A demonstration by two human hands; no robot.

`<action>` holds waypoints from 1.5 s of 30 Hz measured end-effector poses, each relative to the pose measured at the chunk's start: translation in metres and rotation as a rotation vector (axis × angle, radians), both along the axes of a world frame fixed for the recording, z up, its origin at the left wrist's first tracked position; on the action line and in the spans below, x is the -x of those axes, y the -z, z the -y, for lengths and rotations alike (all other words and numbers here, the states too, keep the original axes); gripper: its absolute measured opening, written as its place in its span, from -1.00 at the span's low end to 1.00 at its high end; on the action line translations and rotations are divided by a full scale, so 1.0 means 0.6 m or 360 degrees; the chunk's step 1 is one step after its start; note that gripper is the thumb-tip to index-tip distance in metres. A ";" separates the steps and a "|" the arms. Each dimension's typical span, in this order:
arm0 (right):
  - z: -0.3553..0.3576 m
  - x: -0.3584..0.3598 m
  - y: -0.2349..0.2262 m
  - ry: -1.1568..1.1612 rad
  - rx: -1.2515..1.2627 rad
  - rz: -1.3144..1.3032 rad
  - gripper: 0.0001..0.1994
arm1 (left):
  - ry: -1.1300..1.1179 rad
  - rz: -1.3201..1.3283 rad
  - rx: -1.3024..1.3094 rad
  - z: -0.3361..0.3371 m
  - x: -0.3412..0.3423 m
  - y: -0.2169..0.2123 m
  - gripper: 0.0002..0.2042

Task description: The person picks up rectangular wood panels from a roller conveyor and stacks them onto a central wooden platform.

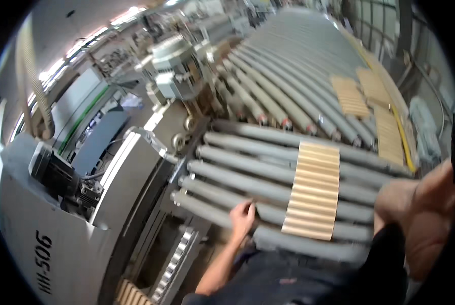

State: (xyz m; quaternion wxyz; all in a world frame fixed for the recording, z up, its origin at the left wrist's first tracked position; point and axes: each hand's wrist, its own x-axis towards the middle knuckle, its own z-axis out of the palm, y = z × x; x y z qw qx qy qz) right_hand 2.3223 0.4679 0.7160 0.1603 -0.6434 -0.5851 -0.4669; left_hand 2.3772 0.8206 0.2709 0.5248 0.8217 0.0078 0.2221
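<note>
My left hand (pixel 242 216) is at the left part of the roller conveyor's near end, by the near rollers (pixel 212 208). Its fingers are curled closed, and a small dark spot shows at them; I cannot make out what they hold, if anything. To its right a light brown ribbed panel (pixel 313 190) lies flat across several grey rollers, untouched by the left hand. My bare right arm and hand (pixel 415 218) are raised close at the right edge. They look large and blurred there, and the fingers cannot be made out.
A grey machine housing (pixel 44 229) with a dark motor (pixel 57 173) stands at left. Beyond is a pale motor unit (pixel 174 68). A longer roller conveyor (pixel 298 51) runs into the distance, with more brown panels (pixel 349 96) at its right side near a yellow rail (pixel 401 137).
</note>
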 end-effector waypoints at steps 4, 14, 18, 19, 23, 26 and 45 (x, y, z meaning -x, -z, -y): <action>-0.010 -0.047 0.023 -0.0157 -0.0008 0.0020 -0.53 | -0.0175 0.0071 -0.0083 -0.010 0.043 0.026 -0.83; 0.092 -0.045 0.085 -0.0421 -0.0397 -0.0138 -0.56 | -0.0438 0.0257 -0.0648 0.051 0.108 0.048 -0.88; 0.082 -0.085 0.185 -0.0311 -0.0771 -0.0676 -0.57 | -0.0530 0.0373 -0.0616 0.047 0.084 0.060 -0.88; 0.077 -0.095 0.221 -0.0249 -0.0851 -0.0934 -0.57 | -0.0550 0.0364 -0.0536 0.051 0.081 0.050 -0.86; 0.068 -0.153 0.394 0.0249 -0.0605 -0.1799 -0.62 | -0.0636 0.0146 -0.0003 0.085 0.078 0.051 -0.80; 0.055 -0.143 0.496 0.0501 -0.0303 -0.2100 -0.62 | -0.0649 0.0065 0.0217 0.103 0.125 0.035 -0.75; -0.253 -0.282 0.638 0.0150 0.0240 -0.1926 -0.60 | -0.1984 -0.0057 -0.0391 -0.291 0.282 0.045 -0.31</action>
